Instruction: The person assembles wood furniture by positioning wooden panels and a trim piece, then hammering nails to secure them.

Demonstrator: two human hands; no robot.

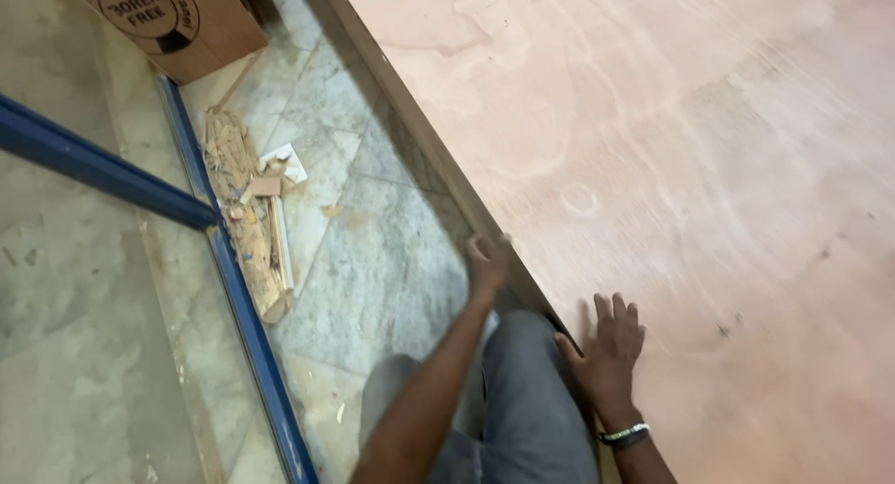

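Note:
A large pale plywood sheet (671,167) fills the right of the head view, with its dark edge (410,120) running diagonally from the top centre down to my hands. My left hand (488,260) is curled over that edge, fingers gripping it. My right hand (608,349) lies flat on the sheet's top face close to the edge, fingers spread, with a band on the wrist. My knee in grey trousers (531,400) sits between the two arms, against the edge.
A marble tiled floor (373,260) lies left of the sheet. A blue metal frame (238,297) crosses it, with wood scraps and shavings (247,204) piled beside it. A brown cardboard box (177,18) stands at the top left.

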